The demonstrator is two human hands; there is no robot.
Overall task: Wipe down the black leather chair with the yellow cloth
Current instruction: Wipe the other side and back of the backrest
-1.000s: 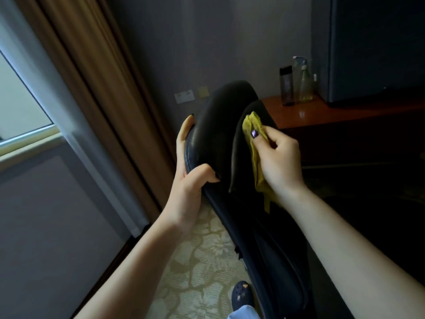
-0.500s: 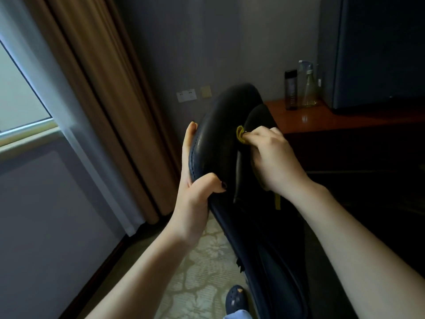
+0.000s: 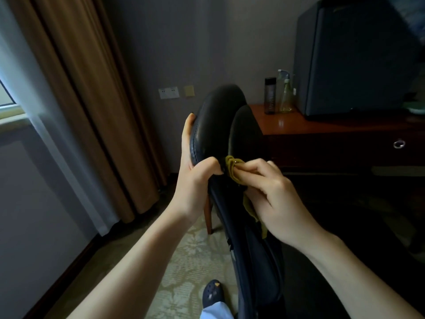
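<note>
Right hand [image 3: 273,199] slid down crease of black leather chair [image 3: 220,116], from upper edge of inner pad to low point just beside thumb of left hand [image 3: 195,178]. Yellow cloth [image 3: 232,165] first flat under fingers, then nearly hidden, now bunched at fingertips (tail hangs below palm). View shifted: wooden chair leg [image 3: 208,217] and drawer ring pull [image 3: 399,143] newly in frame.

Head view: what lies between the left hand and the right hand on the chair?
The bunched cloth, pinched by the right hand and pressed against the chair beside the thumb of the left hand; head view.
</note>
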